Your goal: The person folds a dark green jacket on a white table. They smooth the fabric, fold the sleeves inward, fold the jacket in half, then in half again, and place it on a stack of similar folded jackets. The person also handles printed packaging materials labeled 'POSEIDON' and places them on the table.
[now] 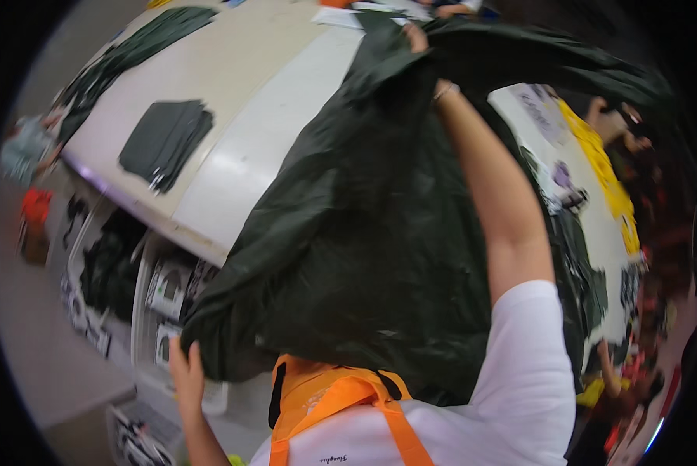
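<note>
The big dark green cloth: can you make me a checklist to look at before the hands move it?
1. Right hand holding the dark green cloth up high: ok.
2. Left hand at the cloth's lower left edge: ok; how firmly it grips, cannot tell.
3. Cloth smooth and flat: not ok, it hangs in folds.
4. Folded dark stack on the table apart from the cloth: ok.
5. Cloth not touching the orange apron: cannot tell, they overlap in this view.
</note>
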